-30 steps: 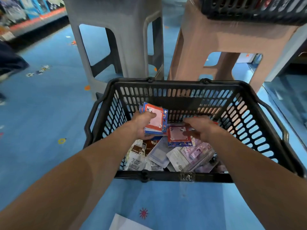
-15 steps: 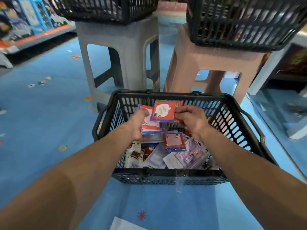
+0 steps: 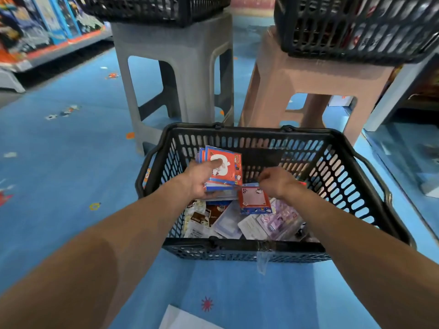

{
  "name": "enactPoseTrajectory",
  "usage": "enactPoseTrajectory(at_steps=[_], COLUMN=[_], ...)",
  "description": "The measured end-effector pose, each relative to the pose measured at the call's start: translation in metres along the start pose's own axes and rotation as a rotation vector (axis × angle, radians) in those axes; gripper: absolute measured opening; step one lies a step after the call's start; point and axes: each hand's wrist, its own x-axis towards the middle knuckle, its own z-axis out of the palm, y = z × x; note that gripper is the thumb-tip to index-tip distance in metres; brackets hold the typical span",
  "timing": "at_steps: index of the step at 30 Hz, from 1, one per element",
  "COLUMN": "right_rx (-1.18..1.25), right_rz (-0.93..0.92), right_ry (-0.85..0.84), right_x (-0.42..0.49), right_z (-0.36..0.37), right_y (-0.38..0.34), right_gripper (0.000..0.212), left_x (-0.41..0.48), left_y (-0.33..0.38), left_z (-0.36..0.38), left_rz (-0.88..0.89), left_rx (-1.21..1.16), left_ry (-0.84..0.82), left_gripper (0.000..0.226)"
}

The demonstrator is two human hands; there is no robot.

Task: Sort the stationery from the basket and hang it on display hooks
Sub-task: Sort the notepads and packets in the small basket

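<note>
- The left grip (image 3: 202, 180) is closed on a stack (image 3: 225, 166) of red packs. Its thumb lies across the top pack's face. The stack is tilted up over the far left part of the basket (image 3: 351, 181).
- The right grip (image 3: 276, 182) hangs just right of the stack, apart from it, with its fingers curled downward. Whether it holds anything cannot be told.
- A lone pack (image 3: 255, 201), red-edged, lies flat in the basket between the two grips and nearer the camera. Its far edge is close under the right grip.
- Brown packets (image 3: 199, 217) and purple packets (image 3: 282, 219) lie in the basket's near part.
- The basket stands on the blue floor (image 3: 71, 162), in front of a grey stool (image 3: 180, 55) and a pink stool (image 3: 297, 79).
</note>
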Motion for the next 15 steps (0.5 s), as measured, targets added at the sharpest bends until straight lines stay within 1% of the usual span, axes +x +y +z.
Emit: enactPoseTrajectory(at_steps=[2,3,4,6,7,12,15], right_rx=[-0.004,0.015,0.02,0.017,0.042,0.286,0.377], right_rz=[0.157,0.229,0.279,0.335,0.349,0.386,0.411], right_ry=[-0.207,-0.299,-0.37,-0.446,-0.453,-0.329,-0.314], right_x=[0.0,-0.001,0.0,0.005,0.007,0.025,0.028], right_z=[0.007,0.012,0.017,0.026,0.029,0.039,0.038], right_y=[0.009,0.012,0.017,0.023,0.024,0.03,0.029], right_gripper=[0.019,0.023,0.026,0.031,0.03,0.017,0.015], left_x=[0.006,0.009,0.011,0.016,0.017,0.025,0.026], left_y=[-0.004,-0.006,-0.008,-0.01,-0.011,-0.015,-0.016], left_z=[0.002,0.004,0.005,0.007,0.008,0.01,0.011], left_rz=[-0.022,-0.03,-0.036,-0.053,-0.059,-0.073,-0.079], left_rx=[0.026,0.04,0.047,0.039,0.032,0.033,0.047], left_ry=[0.02,0.025,0.032,0.043,0.044,0.049,0.039], left_gripper=[0.048,0.046,0.045,0.047,0.047,0.051,0.05])
